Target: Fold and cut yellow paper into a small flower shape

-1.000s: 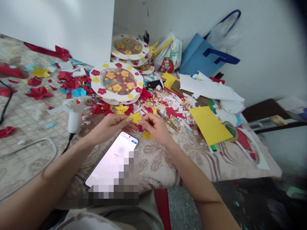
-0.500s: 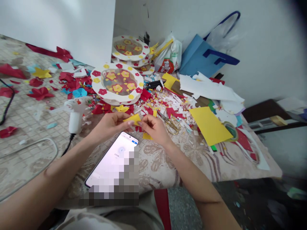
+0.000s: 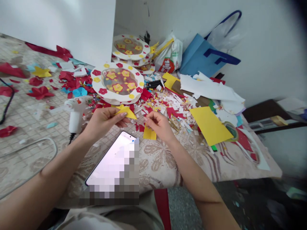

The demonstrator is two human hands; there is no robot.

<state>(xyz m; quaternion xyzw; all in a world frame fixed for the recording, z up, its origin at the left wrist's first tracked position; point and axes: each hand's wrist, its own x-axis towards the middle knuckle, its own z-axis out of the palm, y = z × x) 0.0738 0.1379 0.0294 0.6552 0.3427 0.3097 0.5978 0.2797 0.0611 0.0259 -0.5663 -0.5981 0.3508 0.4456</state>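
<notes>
My left hand (image 3: 107, 118) pinches a folded piece of yellow paper (image 3: 129, 112), its pointed end toward the right. Behind that piece, a yellow paper shape on the table partly merges with it in view. Apart from it, my right hand (image 3: 157, 124) has its thumb and fingertips pressed together; whatever they hold, if anything, is too small to make out. Just below those fingertips lies a yellow paper rectangle (image 3: 150, 133). Gold-handled scissors (image 3: 175, 125) sit partly hidden behind my right hand. A phone (image 3: 110, 161) with a lit screen lies between my forearms.
A white hot glue gun (image 3: 75, 118) stands at the left with its cord. Round flower-decorated pieces (image 3: 96, 86) sit behind the hands. Paper scraps cover the middle. At the right are a yellow sheet (image 3: 208, 124) and tape roll (image 3: 230, 130); a blue bag (image 3: 196, 57) stands behind.
My hands have moved apart. The yellow paper stays in my left hand, which shifted left and up; my right hand let go of it and moved slightly right.
</notes>
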